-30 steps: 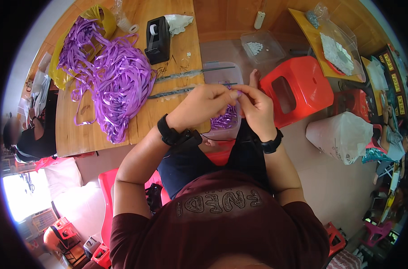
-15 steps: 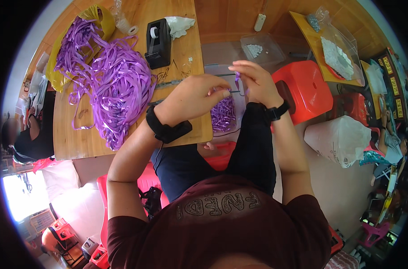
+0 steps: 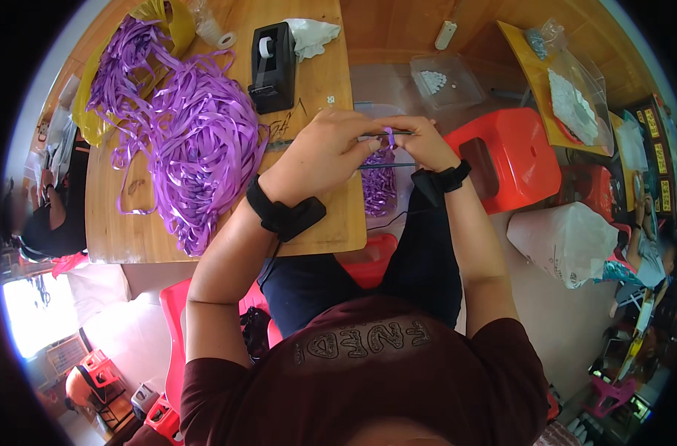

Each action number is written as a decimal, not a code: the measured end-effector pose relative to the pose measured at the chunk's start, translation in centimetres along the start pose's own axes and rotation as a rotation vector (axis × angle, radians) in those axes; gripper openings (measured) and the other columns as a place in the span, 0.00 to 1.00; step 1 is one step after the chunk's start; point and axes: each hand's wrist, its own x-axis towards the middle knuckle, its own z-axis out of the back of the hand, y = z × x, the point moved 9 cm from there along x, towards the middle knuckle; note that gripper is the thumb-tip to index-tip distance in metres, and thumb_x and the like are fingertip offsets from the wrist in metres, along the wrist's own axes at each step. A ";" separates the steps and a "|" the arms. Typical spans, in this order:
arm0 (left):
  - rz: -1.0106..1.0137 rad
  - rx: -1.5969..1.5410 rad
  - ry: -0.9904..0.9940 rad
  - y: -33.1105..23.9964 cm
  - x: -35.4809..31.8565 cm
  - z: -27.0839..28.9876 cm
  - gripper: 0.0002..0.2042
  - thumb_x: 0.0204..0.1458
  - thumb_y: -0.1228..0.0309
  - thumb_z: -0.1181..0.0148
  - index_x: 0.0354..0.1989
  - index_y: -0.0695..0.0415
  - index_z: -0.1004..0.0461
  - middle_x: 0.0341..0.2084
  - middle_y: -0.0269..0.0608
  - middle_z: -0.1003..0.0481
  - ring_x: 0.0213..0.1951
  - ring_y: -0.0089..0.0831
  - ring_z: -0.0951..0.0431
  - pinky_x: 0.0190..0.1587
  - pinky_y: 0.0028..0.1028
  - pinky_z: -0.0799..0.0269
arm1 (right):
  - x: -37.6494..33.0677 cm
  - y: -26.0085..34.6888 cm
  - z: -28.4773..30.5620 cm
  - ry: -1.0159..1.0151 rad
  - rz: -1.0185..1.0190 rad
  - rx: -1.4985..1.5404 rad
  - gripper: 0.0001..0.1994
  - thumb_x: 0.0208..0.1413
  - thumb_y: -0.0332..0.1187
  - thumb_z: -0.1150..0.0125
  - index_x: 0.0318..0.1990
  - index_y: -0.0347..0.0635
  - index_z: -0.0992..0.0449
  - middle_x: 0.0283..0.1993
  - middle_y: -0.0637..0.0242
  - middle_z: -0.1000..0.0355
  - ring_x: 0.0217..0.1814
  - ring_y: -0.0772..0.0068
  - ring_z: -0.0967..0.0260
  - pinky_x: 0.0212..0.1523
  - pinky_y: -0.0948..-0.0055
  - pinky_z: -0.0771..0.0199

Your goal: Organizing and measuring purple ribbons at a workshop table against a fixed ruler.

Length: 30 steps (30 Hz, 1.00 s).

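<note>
A short piece of purple ribbon [image 3: 389, 138] is at a thin dark rod [image 3: 404, 133] that juts past the table's right edge. My right hand [image 3: 418, 141] has its fingers closed on this ribbon. From the left, my left hand [image 3: 331, 146] reaches to the same spot, its thumb and fingers pinched together; what lies between them is hidden. A second thin rod [image 3: 398, 165] runs nearer to me, below both hands. Under the rods stands a clear plastic bin [image 3: 404, 189] with many small purple ribbon pieces [image 3: 378, 187] in it.
A large heap of purple ribbon [image 3: 201, 141] lies on the wooden table [image 3: 308, 230], spilling from a yellow bag [image 3: 85, 111]. Behind are a black tape dispenser [image 3: 275, 85] and white tissue [image 3: 312, 37]. A red stool [image 3: 528, 160] and a white sack [image 3: 565, 241] stand at right.
My right hand has come down and left, its raised fingers now bent over the ribbon at the far rod. My left hand has shifted slightly, its pinch now at that rod.
</note>
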 end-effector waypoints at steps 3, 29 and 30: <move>-0.112 0.199 0.003 0.2 -0.7 -0.8 0.20 0.59 0.68 0.43 0.59 0.59 0.29 0.56 0.48 0.28 0.61 0.48 0.32 0.62 0.42 0.36 | 0.0 -0.6 -1.2 -0.087 0.000 -0.025 0.13 0.62 0.24 0.44 0.52 0.36 0.21 0.46 0.70 0.22 0.46 0.80 0.28 0.47 0.77 0.28; -0.205 0.125 -0.005 -7.7 -7.2 -0.5 0.16 0.60 0.67 0.43 0.53 0.61 0.25 0.47 0.52 0.22 0.52 0.49 0.24 0.56 0.39 0.29 | -18.3 -15.6 -14.7 0.059 -0.757 -0.026 0.09 0.57 0.31 0.42 0.36 0.32 0.22 0.31 0.56 0.20 0.26 0.65 0.21 0.27 0.70 0.19; -0.195 0.006 0.038 -9.5 -8.8 -1.3 0.15 0.60 0.67 0.43 0.51 0.61 0.24 0.46 0.51 0.22 0.51 0.48 0.23 0.55 0.38 0.28 | -18.5 -15.6 -14.7 0.073 -0.751 -0.015 0.09 0.58 0.31 0.41 0.37 0.32 0.22 0.31 0.56 0.20 0.26 0.65 0.21 0.27 0.70 0.19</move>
